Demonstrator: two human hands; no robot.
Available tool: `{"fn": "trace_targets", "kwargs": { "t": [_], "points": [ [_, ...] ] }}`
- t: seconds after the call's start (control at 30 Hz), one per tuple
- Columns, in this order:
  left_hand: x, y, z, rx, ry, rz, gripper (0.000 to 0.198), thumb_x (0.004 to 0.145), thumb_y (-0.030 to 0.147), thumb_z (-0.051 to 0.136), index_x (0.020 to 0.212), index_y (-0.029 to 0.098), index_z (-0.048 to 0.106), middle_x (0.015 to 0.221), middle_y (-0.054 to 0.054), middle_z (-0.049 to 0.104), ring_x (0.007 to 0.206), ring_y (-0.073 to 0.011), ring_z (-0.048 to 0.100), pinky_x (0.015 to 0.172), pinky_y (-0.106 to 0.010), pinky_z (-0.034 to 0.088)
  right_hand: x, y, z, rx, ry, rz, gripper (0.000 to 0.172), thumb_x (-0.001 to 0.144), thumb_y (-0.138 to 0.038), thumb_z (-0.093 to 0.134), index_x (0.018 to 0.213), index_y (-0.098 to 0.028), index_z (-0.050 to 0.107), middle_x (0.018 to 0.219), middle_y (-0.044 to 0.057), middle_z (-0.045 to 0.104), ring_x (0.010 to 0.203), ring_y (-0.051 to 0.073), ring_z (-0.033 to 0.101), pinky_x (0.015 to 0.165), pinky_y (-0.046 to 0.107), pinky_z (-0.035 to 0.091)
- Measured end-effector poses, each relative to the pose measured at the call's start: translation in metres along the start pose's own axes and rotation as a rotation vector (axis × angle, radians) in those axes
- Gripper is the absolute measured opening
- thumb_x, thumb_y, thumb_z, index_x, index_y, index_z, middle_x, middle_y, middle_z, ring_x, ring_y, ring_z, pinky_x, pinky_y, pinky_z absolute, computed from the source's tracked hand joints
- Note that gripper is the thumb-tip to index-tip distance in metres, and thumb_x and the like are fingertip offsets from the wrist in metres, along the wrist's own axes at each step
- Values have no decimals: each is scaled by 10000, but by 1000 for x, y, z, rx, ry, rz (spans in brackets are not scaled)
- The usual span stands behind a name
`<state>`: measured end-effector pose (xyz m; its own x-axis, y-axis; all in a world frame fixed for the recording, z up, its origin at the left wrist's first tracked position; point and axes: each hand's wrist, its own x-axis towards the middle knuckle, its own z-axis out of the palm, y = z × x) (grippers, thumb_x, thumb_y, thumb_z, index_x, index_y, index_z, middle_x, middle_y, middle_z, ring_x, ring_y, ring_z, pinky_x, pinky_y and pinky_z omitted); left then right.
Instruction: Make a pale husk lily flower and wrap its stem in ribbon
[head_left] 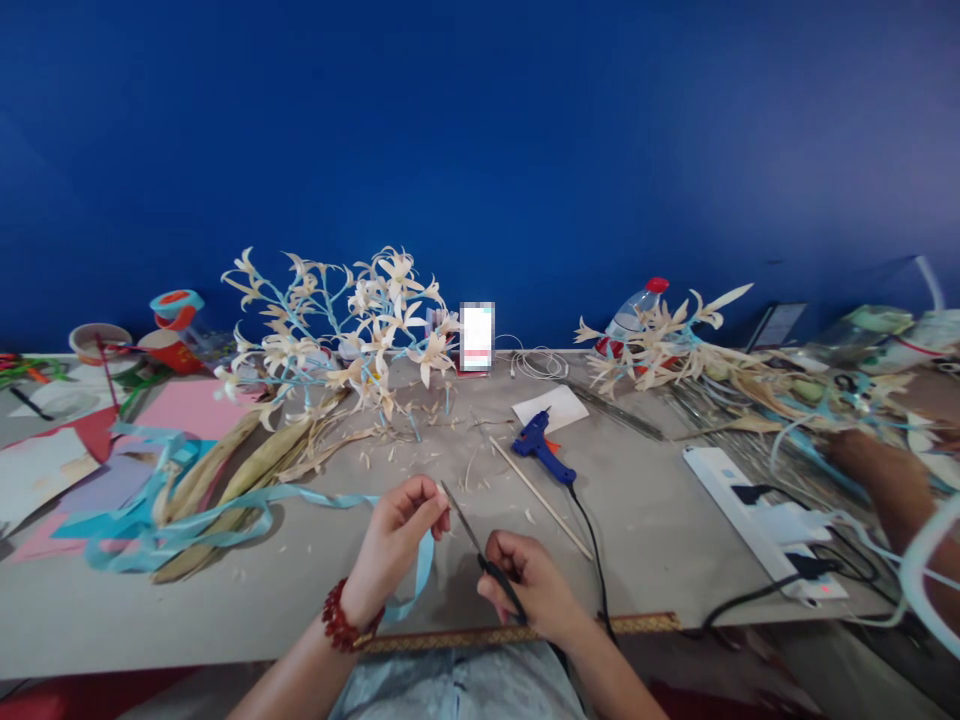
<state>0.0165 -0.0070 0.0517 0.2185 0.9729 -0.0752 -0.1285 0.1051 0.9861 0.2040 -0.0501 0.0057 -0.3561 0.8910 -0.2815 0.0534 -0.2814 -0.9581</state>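
Near the table's front edge, my left hand is closed in a pinch on a small pale piece, too small to name. Light blue ribbon hangs beneath that hand and runs left across the table. My right hand is closed around the handles of dark scissors. The scissor blades point up and left, their tips close to the fingers of my left hand. Pale husk flowers on blue stems stand behind my hands. Dried husks lie to the left.
A blue glue gun rests right of centre, beside a thin stick. Farther right are a white power strip with black cords and another person's hand. Coloured paper covers the left side. A bottle stands behind.
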Motion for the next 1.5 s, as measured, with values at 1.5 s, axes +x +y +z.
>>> {"fn": "trace_targets", "kwargs": {
  "t": [1.5],
  "points": [
    [37, -20, -36, 335, 64, 303, 153, 846, 277, 598, 924, 173, 680, 870, -59, 675, 836, -202, 606, 778, -299, 455, 94, -40, -1, -236, 226, -427, 223, 865, -386, 600, 841, -176, 672, 736, 31, 704, 584, 146, 624, 574, 247, 491]
  ]
}}
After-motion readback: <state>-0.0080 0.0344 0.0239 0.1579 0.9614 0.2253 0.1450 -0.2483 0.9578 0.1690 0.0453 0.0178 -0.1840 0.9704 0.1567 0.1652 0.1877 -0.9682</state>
